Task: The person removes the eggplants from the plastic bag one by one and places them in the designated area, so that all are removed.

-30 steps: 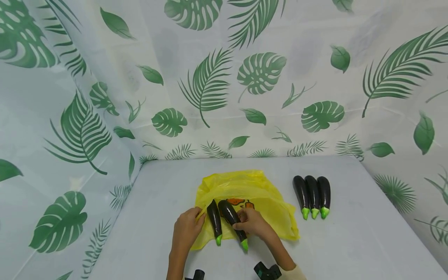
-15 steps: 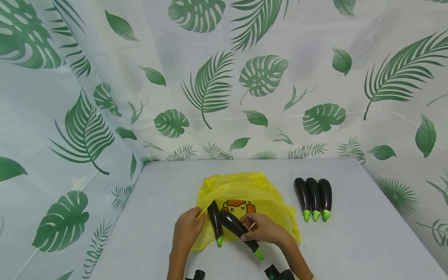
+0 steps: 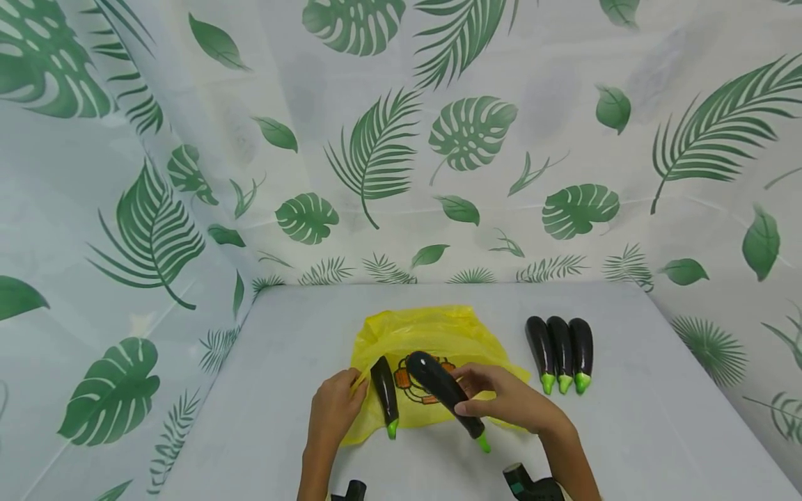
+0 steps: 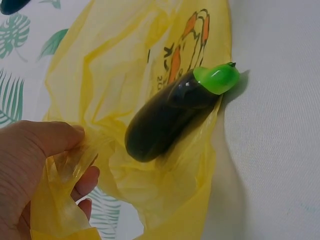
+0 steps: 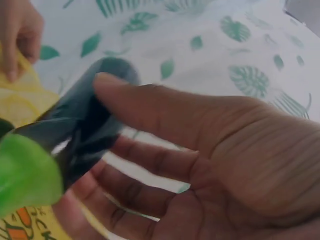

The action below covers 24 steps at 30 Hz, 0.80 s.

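Observation:
A yellow plastic bag (image 3: 432, 323) with a printed cartoon lies flat on the table. My left hand (image 3: 339, 405) pinches the left edge of its opening; the left wrist view shows thumb and fingers gripping the thin plastic (image 4: 70, 165). On the bag, right of that hand, rests one dark eggplant (image 3: 385, 396) with a green stem end. My right hand (image 3: 507, 396) holds a second eggplant (image 3: 441, 383) between thumb and fingers, over the bag, tilted with its green end toward me. In the right wrist view the thumb lies along this eggplant's (image 5: 95, 110) dark side.
Three more eggplants (image 3: 560, 353) lie side by side at the right of the white table (image 3: 633, 417), green ends toward me. A leaf-patterned cloth (image 3: 388, 139) rises behind and beside the table. A dark wrist camera (image 3: 529, 483) sits on each wrist.
My right hand has moved right with its eggplant, away from the eggplant on the bag, uncovering more of the cartoon print. The left hand stays at the bag's edge.

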Motion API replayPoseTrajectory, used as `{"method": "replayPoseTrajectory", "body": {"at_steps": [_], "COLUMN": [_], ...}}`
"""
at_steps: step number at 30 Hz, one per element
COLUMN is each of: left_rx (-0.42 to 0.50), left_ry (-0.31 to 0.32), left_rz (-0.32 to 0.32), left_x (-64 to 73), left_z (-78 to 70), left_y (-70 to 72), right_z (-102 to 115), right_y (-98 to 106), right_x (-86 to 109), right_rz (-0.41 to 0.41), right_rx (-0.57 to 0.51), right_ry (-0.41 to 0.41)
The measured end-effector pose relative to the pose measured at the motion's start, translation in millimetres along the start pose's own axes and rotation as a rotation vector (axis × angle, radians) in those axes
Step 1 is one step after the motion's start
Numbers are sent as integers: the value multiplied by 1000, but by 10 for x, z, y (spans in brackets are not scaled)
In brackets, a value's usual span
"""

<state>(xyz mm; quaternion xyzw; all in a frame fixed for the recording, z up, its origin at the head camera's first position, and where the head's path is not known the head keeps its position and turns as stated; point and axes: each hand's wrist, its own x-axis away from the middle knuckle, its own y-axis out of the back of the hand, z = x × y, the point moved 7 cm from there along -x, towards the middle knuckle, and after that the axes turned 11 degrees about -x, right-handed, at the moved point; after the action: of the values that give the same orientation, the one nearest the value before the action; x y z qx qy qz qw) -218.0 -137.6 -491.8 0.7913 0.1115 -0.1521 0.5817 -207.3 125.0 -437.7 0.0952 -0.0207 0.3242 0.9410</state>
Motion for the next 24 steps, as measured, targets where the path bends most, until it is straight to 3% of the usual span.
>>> {"method": "replayPoseTrajectory", "body": {"at_steps": [5, 11, 19, 24], "left_rx": [-9, -11, -5, -6], "left_ry": [-1, 15, 8, 2], "left_rz": [6, 24, 9, 1], "left_x": [-12, -19, -5, -7], "left_z": [-11, -20, -27, -31], "left_y": [5, 4, 18, 18], "right_z": [5, -33, -63, -183], "right_y": [214, 500, 929, 1213], "right_x": [80, 239, 533, 730], "right_rz": [-76, -233, -461, -550], "right_rx": [-50, -101, -86, -177], "right_ry": [23, 19, 37, 52]}}
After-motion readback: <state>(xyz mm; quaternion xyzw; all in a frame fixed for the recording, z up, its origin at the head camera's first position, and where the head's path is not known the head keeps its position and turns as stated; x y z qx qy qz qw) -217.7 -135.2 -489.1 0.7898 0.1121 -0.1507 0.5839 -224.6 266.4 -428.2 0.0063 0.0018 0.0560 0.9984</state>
